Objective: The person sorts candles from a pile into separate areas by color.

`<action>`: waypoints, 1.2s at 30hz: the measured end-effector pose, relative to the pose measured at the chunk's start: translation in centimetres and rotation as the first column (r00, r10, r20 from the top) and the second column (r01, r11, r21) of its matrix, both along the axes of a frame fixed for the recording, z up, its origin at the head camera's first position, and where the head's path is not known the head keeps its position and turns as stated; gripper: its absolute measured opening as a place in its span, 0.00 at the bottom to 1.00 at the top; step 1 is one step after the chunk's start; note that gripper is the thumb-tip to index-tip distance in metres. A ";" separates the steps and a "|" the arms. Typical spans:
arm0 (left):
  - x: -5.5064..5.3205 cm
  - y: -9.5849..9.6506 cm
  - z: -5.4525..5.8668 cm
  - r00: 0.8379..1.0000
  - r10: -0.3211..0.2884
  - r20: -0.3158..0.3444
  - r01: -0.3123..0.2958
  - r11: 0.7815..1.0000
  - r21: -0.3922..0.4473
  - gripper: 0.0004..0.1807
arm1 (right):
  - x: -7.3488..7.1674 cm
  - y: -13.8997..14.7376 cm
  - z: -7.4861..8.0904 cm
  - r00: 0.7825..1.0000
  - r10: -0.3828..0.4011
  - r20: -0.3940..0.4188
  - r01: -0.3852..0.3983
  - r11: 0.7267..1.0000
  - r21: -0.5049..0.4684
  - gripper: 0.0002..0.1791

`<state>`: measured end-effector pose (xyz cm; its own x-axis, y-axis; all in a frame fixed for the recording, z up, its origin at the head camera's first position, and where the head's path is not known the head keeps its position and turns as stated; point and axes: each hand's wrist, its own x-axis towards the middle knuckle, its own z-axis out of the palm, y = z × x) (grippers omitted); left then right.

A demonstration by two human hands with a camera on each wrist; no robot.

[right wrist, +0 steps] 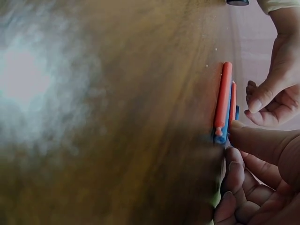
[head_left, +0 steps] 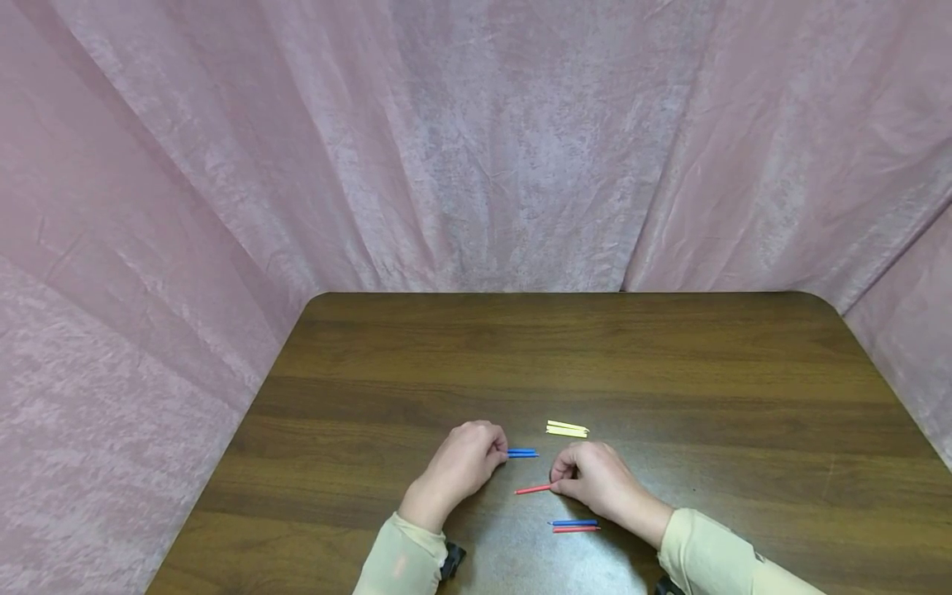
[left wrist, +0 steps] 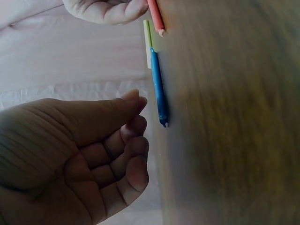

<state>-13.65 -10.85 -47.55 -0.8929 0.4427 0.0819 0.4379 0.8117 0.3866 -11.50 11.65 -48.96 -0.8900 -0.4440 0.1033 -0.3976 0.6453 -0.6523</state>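
My right hand (head_left: 598,479) pinches one end of a red candle (head_left: 532,489) between thumb and finger; its other end points left. In the left wrist view that red candle (left wrist: 156,18) shows a pale wick. Just left of two blue candles (head_left: 523,453), lying side by side, is my left hand (head_left: 464,454). Its thumb (left wrist: 110,110) and forefinger tips meet with nothing between them, and its other fingers curl loosely. In the left wrist view, a blue candle (left wrist: 158,89) lies just beyond those fingertips.
Nearer the person, a blue candle (head_left: 574,522) and a red candle (head_left: 575,530) lie side by side. Yellow candles (head_left: 567,430) lie together behind the right hand. The wooden table (head_left: 372,355) has rounded far corners, with a pink curtain (head_left: 513,149) hanging behind it.
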 end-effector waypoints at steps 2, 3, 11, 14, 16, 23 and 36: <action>0.2 0.1 0.1 1.000 -0.006 0.003 0.006 1.000 0.007 0.09 | 0.1 0.1 0.0 1.000 0.000 -0.008 0.000 1.000 -0.002 0.10; 0.3 0.2 0.1 1.000 -0.010 0.005 0.010 1.000 0.010 0.09 | 0.1 0.1 0.1 1.000 -0.002 -0.014 0.002 1.000 -0.002 0.10; 1.1 0.9 0.7 0.998 -0.056 0.004 0.056 0.998 0.029 0.10 | 1.4 1.6 0.6 1.000 0.007 -0.003 -0.007 1.000 -0.014 0.09; 1.4 1.1 0.9 0.998 -0.065 0.003 0.064 0.997 0.031 0.09 | 1.9 2.3 0.7 1.000 0.013 0.027 -0.012 1.000 -0.011 0.09; 1.6 1.2 1.0 0.997 -0.071 0.003 0.071 0.997 0.033 0.09 | 2.3 2.8 0.8 0.998 0.021 0.056 -0.020 1.000 -0.013 0.09; 2.0 1.3 1.3 0.996 -0.091 0.001 0.091 0.995 0.043 0.09 | 3.1 3.7 0.9 0.993 0.038 0.114 -0.038 0.999 -0.007 0.10; 3.2 2.2 0.8 0.994 -0.109 -0.023 0.110 0.993 0.042 0.09 | 3.6 4.1 0.4 0.996 0.042 0.076 -0.045 0.998 0.048 0.12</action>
